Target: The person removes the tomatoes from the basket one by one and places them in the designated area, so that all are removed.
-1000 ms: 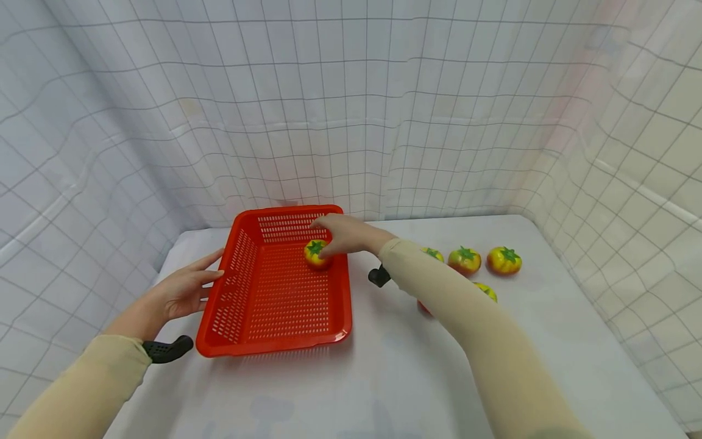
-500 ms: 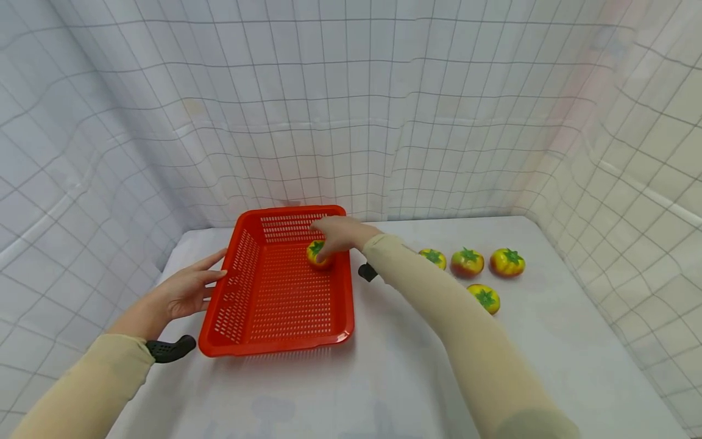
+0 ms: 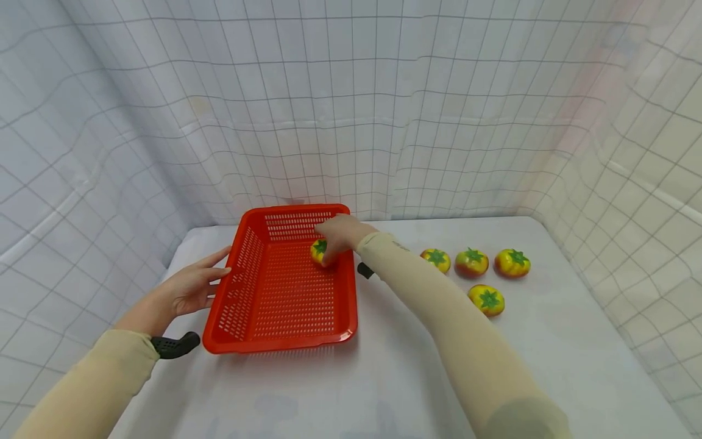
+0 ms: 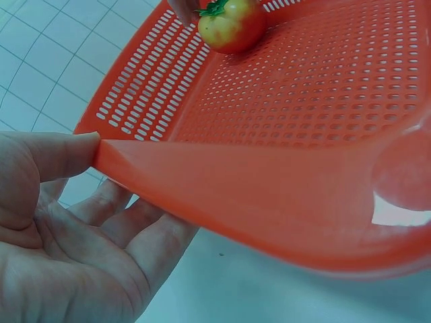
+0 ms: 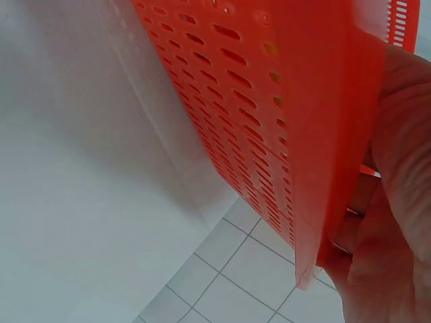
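Observation:
A red perforated plastic basket sits on the left part of the table. My left hand holds its left side; the left wrist view shows the thumb on the rim and the fingers beneath it. Reaching over the basket's right wall, my right hand grips a red-and-yellow tomato with a green calyx. That tomato is close to the basket floor near the back right; whether it touches the floor is unclear. The right wrist view shows my right hand across the rim, its grip hidden.
Several similar tomatoes lie on the white table to the right, among them a back-row tomato and a nearer tomato. A white gridded curtain surrounds the table's back and sides.
My right hand has shifted slightly further over the tomato in the basket, covering more of it. The right forearm has swung left, uncovering the nearer tomato. My left hand stays on the basket.

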`<state>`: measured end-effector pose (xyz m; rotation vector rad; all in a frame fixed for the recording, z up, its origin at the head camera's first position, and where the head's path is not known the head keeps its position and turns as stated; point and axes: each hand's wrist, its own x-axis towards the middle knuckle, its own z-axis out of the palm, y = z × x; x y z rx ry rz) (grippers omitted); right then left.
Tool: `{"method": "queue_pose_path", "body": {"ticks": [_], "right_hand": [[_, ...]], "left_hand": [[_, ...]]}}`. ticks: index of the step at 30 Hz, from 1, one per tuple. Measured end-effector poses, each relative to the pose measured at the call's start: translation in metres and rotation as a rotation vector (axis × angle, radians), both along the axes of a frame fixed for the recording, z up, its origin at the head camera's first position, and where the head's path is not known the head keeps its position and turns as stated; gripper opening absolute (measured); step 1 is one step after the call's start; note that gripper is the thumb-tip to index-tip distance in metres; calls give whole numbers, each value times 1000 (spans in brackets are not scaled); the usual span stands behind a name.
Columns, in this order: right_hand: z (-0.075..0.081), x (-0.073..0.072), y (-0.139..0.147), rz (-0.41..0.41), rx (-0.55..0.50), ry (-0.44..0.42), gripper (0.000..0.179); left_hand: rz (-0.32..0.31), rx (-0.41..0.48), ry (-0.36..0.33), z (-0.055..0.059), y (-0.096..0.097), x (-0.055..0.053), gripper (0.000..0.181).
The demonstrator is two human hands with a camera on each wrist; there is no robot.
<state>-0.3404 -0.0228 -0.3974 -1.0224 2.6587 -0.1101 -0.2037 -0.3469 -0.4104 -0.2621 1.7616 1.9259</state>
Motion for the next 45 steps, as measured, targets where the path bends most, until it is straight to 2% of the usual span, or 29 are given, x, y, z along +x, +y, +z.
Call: {"method": "queue_pose_path", "body": {"ticks": [8, 14, 17, 22, 29, 45], "right_hand": [[-4, -1, -5, 36, 65, 63, 45], [-6, -1, -7, 61, 66, 48, 33], [-5, 2, -6, 70, 27, -31, 36], [-4, 8, -5, 106, -13, -152, 52], [-5, 12, -5, 191, 15, -154, 55], [-11, 15, -4, 229, 15, -114, 61]], "left_hand": [[10, 3, 0, 0, 2, 2, 73], [16, -8, 7, 0, 2, 4, 73], [16, -7, 10, 0, 1, 4, 74], [1, 13, 5, 1, 1, 5, 74], [3, 26, 0, 1, 0, 6, 75], [8, 15, 5, 0, 0, 5, 74]]}}
